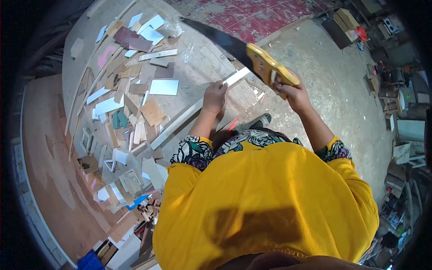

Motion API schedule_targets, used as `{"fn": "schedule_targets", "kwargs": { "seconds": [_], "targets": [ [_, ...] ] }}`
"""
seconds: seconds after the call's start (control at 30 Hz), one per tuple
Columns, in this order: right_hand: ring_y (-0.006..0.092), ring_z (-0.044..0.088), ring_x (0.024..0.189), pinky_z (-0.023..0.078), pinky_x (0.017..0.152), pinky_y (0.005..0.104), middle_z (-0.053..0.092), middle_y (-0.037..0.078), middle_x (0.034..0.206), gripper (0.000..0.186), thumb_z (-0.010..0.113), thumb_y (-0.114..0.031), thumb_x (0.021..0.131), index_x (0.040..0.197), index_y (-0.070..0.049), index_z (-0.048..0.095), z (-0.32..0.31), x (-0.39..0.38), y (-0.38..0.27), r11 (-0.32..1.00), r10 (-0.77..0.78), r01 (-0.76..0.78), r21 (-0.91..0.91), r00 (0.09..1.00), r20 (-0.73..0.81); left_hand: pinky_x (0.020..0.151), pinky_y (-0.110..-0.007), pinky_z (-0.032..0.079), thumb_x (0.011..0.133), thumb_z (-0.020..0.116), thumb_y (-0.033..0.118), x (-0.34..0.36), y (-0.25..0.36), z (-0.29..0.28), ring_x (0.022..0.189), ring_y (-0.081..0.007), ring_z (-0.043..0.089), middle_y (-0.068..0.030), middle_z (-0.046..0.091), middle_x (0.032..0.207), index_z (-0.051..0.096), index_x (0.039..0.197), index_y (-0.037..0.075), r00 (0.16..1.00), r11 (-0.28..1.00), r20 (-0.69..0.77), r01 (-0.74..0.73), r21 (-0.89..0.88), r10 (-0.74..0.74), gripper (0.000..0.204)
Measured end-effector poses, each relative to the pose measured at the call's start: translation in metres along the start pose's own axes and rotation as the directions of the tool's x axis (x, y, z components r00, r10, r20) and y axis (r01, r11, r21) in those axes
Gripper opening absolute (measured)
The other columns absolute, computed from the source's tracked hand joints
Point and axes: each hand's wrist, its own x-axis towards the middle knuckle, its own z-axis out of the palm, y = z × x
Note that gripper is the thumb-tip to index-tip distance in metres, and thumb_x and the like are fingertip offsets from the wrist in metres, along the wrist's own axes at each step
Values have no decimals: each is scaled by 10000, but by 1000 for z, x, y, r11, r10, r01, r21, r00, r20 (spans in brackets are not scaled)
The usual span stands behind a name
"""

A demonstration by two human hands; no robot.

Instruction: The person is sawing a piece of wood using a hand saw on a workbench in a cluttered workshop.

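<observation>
A long pale wooden strip (179, 120) runs slantwise over a worktop strewn with offcuts. My left hand (215, 96) is closed around it near its far right end, pressing it down. In my right hand (292, 91) is a handsaw (264, 64), gripped by its yellow handle. The saw's dark blade points up and to the left, beyond the strip. Where the handle end of the blade meets the view of the strip's end, I cannot tell whether they touch.
Many wood and white board offcuts (164, 87) cover the worktop on the left. A brown board (45, 148) lies at the far left. Concrete floor (315, 58) with scattered chips stretches to the right, with red tiles (252, 15) beyond. Cardboard boxes (345, 19) and clutter line the right side.
</observation>
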Motion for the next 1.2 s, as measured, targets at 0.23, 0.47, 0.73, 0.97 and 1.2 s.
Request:
{"fn": "schedule_targets", "kwargs": {
  "seconds": [0.23, 0.47, 0.73, 0.97, 1.2],
  "targets": [
    [122, 499, 622, 406, 583, 239, 503, 28, 713, 161, 545, -42, 666, 820, -58, 502, -35, -72, 10, 997, 74, -74, 15, 932, -355, 752, -391, 474, 718, 593, 66, 34, 18, 32, 862, -288, 561, -107, 594, 970, 648, 946, 70, 996, 994, 84, -15, -108, 24, 235],
    [100, 499, 658, 421, 580, 229, 507, 6, 759, 154, 565, -51, 696, 846, -51, 528, -39, -112, 29, 990, 142, -135, 46, 934, -328, 754, -383, 442, 702, 642, 95, 45, 25, 43, 860, -285, 528, -89, 575, 885, 663, 854, 72, 999, 989, 39, -33, -143, 38, 155],
    [84, 505, 687, 423, 605, 241, 529, -11, 763, 163, 650, -125, 773, 876, -33, 564, -28, -122, 40, 974, 109, -170, -151, 932, -346, 712, -379, 450, 702, 685, 122, 50, 21, 49, 818, -288, 531, -81, 581, 820, 679, 812, 84, 999, 981, 31, 38, -192, -33, 116],
    [65, 509, 627, 417, 571, 218, 561, -13, 696, 199, 626, -204, 866, 905, -10, 606, -17, -126, 36, 936, 99, -217, -279, 918, -384, 718, -387, 463, 701, 693, 154, 50, 25, 50, 795, -280, 558, -71, 596, 807, 685, 788, 81, 988, 939, -8, 141, -314, -151, 114],
    [63, 490, 658, 405, 589, 224, 551, -8, 711, 206, 630, -191, 864, 907, 8, 596, -8, -127, 40, 922, 107, -225, -316, 931, -350, 717, -390, 461, 708, 692, 166, 49, 25, 46, 803, -292, 554, -81, 586, 796, 670, 749, 70, 990, 957, 1, 135, -257, -139, 107]
  ]
}}
